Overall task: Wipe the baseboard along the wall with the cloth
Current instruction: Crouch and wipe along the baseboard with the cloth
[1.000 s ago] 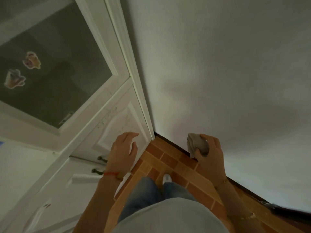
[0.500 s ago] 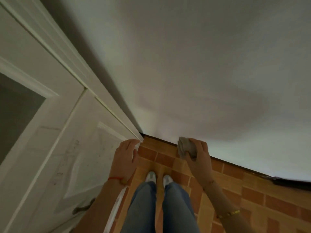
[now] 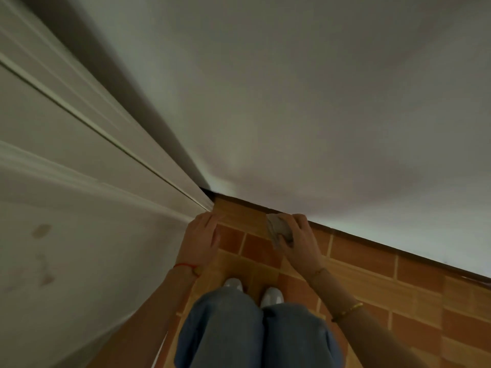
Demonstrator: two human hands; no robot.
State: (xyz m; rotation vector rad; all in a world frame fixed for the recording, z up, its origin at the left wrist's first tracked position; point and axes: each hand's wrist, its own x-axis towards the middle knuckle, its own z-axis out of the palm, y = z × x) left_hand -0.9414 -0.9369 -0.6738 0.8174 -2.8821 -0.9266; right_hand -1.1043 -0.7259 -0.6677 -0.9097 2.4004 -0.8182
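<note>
Down at the wall's foot, the right hand (image 3: 299, 243) grips a bunched grey cloth (image 3: 279, 229), seemingly touching the dark baseboard (image 3: 372, 241) (contact is blurred). Its arm reaches forward over the tiled floor (image 3: 372, 282). Beside it, the left hand (image 3: 200, 239) rests flat-fingered against the white door (image 3: 79, 235).

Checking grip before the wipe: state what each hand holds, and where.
The right hand grips the bunched grey cloth around its middle. The left hand holds nothing, resting against the white door.
</note>
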